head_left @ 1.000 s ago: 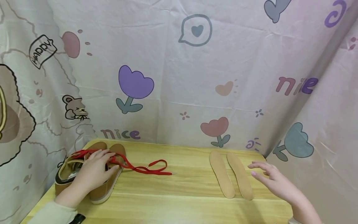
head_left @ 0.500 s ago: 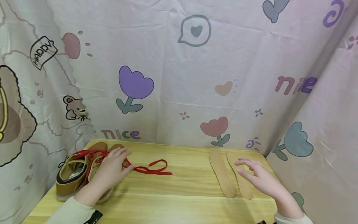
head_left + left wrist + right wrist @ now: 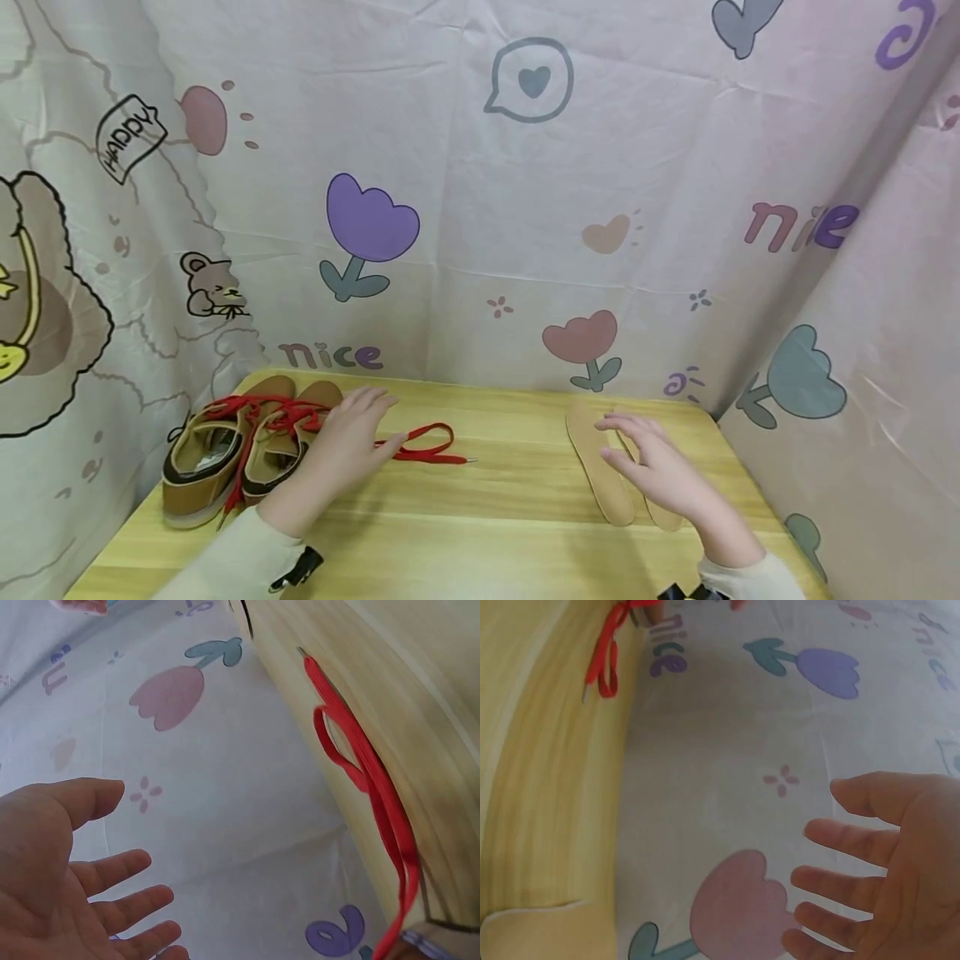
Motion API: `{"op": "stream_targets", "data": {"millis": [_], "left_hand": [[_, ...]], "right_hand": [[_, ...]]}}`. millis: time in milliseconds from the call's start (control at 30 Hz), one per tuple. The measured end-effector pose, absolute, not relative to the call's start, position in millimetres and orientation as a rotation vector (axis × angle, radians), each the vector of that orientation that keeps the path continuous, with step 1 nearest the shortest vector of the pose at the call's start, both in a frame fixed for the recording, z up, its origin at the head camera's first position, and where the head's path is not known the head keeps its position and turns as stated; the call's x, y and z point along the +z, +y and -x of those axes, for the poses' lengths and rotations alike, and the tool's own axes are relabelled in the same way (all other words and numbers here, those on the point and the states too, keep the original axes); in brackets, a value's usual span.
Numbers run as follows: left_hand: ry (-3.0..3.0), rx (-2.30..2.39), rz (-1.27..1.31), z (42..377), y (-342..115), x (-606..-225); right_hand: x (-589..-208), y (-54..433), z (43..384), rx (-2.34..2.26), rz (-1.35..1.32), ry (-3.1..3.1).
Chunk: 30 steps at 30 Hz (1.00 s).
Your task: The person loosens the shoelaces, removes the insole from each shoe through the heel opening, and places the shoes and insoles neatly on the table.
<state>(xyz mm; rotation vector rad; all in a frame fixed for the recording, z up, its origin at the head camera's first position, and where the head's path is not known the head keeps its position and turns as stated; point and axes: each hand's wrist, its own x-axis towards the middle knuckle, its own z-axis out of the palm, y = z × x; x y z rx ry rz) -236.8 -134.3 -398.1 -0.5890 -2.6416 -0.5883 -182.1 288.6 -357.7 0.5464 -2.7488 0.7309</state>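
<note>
A pair of brown shoes [image 3: 201, 467] with red shoelaces [image 3: 288, 415] stands at the left of the table. My left hand [image 3: 337, 450] hangs in the air just right of the shoes, covering part of the nearer one and of its lace. In the left wrist view its fingers [image 3: 135, 907] are spread and hold nothing. My right hand [image 3: 660, 471] hovers over two tan insoles [image 3: 600, 475] at the right, hiding much of the right-hand one. The right wrist view shows its fingers [image 3: 840, 889] apart with nothing between them.
A loose end of red lace [image 3: 431, 457] trails rightward over the wooden table [image 3: 480, 533]. Printed curtains [image 3: 480, 192] hang close behind the table and along both sides. Bare wood lies between the lace and the insoles.
My left hand has moved right from above the shoes, uncovering more of them. My right hand has moved left from beside the insoles to above them. Shoes and insoles stay put.
</note>
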Motion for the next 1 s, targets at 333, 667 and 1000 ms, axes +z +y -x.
{"op": "stream_targets", "data": {"millis": [333,667,1000], "left_hand": [[-2.591,-0.573,0.649,234,-107,-396],[-2.583,-0.509,0.668,229,-86,-401],[-2.593,-0.411,0.648,226,-78,-406]], "right_hand": [[-364,261,189,0.596,-0.556,-2.662],[-376,241,194,0.517,-0.579,-2.61],[-391,228,200,0.369,-0.549,-2.629]]}}
